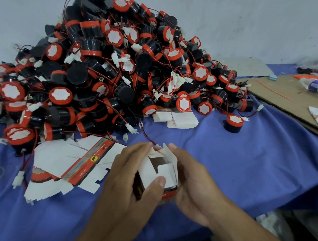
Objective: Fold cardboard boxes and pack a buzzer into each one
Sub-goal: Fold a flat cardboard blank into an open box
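We see a small cardboard box (162, 168) held upright just above the blue-clothed surface (247, 162), near its front edge at about mid-width. The left hand (128, 176) wraps its fingers round the box's left side, with the thumb pressed on a white front flap. The right hand (191, 175) cups the right side, fingers curled against it and one fingertip at a raised top flap. The box's top stands open, flaps up, and we see white inner walls. Flat box blanks (65, 164) lie fanned out just left of the hands. A great pile of buzzers (106, 68), black and red with trailing wires, fills the back left of the surface. One loose buzzer (234, 123) stands apart towards the right edge, near a cardboard sheet (284, 94).
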`<state>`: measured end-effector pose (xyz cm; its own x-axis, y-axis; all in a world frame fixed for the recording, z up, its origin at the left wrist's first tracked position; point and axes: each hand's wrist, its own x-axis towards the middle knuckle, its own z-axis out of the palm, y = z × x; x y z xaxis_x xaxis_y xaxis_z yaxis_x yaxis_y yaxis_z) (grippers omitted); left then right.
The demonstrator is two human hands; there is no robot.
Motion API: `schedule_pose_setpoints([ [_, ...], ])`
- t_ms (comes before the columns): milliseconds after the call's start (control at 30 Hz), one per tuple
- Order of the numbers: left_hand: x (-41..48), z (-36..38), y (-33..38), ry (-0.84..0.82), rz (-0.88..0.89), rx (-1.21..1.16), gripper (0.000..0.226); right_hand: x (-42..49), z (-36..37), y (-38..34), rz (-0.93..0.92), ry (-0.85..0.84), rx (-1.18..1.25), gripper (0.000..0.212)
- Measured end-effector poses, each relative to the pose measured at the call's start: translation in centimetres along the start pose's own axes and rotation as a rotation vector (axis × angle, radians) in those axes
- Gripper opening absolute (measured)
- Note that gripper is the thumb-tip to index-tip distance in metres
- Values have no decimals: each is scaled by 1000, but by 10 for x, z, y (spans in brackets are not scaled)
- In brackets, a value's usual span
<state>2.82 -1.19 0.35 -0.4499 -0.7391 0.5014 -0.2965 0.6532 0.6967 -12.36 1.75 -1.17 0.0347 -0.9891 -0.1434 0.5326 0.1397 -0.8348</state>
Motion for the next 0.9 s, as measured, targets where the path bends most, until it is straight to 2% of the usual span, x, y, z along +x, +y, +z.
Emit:
schedule_pose_setpoints([
  [67,2,2,2,-19,-41,-37,64,1,3,-2,-29,7,-28,38],
  [333,2,-1,11,-66,-9,-14,70,2,7,7,-155,32,-230,29],
  [600,-3,-4,-2,-75,59,20,73,5,-2,12,-164,11,-372,49],
  [733,-5,-7,-9,-81,7,12,84,5,-4,8,-205,-74,-402,31],
  [900,-7,-8,-10,-106,-46,28,91,3,-3,6,-225,-107,-453,23],
])
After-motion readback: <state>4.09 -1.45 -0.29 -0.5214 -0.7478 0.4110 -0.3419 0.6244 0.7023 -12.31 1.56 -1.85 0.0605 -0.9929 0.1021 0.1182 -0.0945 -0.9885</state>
